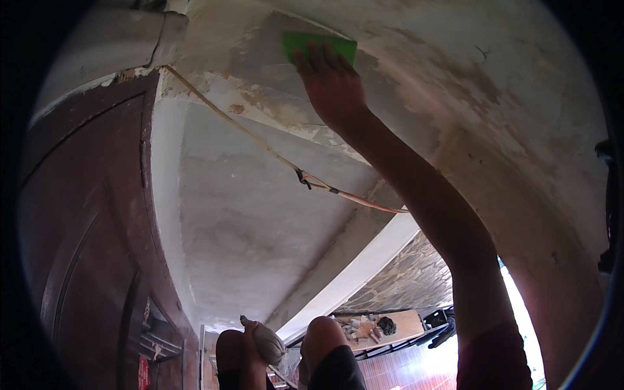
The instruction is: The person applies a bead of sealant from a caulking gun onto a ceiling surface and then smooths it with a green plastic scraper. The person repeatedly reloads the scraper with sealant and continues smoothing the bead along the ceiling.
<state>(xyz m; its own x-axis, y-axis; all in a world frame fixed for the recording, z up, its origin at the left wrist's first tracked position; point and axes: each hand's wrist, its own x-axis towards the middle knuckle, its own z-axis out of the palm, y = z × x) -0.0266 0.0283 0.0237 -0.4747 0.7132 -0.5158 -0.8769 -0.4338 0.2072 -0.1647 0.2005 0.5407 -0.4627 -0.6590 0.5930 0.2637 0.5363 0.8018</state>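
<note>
Stretched far up, my right hand [333,88] presses a flat green rectangular piece [320,47] to the wall, fingertips lying over its face. Whether it is a pad or a plastic spreader I cannot tell. Around it the wall has a smooth grey patch [263,55] with ragged, peeling edges. Low down, close to my knees, my left hand [249,339] is closed around a grey, rounded, bag-like bundle [268,344]. The bundle narrows to a dark tip at its upper end; its contents are hidden.
A yellowish cord [227,119] with a dark taped joint runs slantwise below my right arm. At left stands a dark brown wooden door [84,214]. Below, a wooden board [406,323] carries scraps and a black bundle [387,325]. A white beam-like edge [351,270] crosses the middle.
</note>
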